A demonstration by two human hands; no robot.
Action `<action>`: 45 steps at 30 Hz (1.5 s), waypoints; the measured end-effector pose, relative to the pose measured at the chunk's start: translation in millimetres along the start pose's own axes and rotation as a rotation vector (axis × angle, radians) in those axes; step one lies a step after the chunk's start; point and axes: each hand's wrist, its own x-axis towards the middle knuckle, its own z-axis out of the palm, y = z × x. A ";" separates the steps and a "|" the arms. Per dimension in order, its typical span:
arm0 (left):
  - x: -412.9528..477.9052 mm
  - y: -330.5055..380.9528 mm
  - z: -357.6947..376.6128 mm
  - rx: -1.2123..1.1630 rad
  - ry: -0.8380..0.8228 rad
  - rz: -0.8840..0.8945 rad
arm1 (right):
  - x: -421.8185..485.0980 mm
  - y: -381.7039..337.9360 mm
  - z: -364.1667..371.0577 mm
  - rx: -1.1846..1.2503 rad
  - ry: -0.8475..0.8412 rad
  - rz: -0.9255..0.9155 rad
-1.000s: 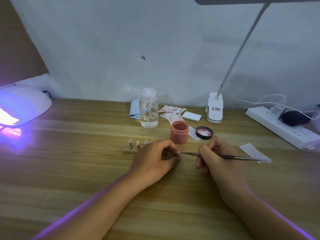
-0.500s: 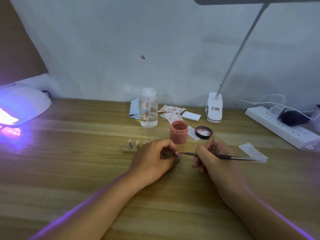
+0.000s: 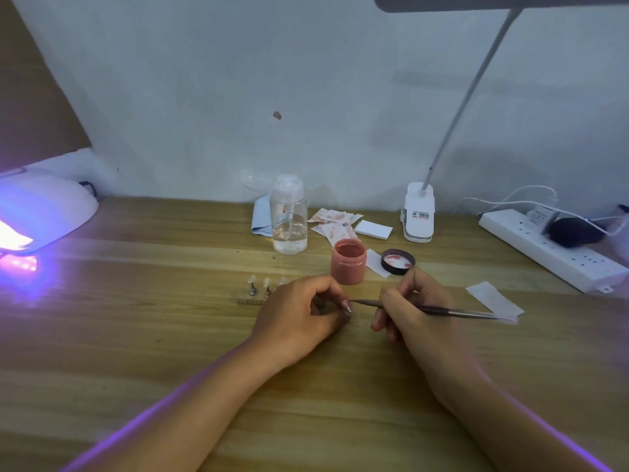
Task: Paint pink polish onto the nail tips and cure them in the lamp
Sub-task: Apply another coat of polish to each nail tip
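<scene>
My left hand [image 3: 299,315] pinches a small nail tip [image 3: 346,306] on its holder just above the wooden table. My right hand [image 3: 415,308] grips a thin brush [image 3: 442,310], whose point touches the nail tip. Behind the hands stands an open jar of pink polish [image 3: 349,260]. More nail tips [image 3: 258,284] stand on holders on a small strip left of my left hand. The curing lamp [image 3: 44,209] glows purple at the far left.
The jar's black lid [image 3: 397,261] lies right of the jar. A clear pump bottle [image 3: 288,216], stained wipes [image 3: 335,223], a desk lamp's clamp base [image 3: 419,212] and a white power strip [image 3: 551,252] line the back. A paper piece [image 3: 493,298] lies under the brush's end.
My right hand and the brush shifted slightly left toward the nail tip. My left hand stayed where it was.
</scene>
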 end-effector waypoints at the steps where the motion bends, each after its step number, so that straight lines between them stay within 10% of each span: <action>1: 0.0 0.1 -0.1 -0.002 -0.003 -0.001 | 0.2 0.8 0.0 0.003 0.002 0.001; 23: 1.7 1.6 -1.8 0.021 0.017 -0.021 | -5.1 -11.3 0.0 0.055 0.149 -0.217; 45: -0.2 1.2 -0.7 -0.044 0.018 0.019 | 77.1 -25.1 9.1 -0.352 0.060 0.004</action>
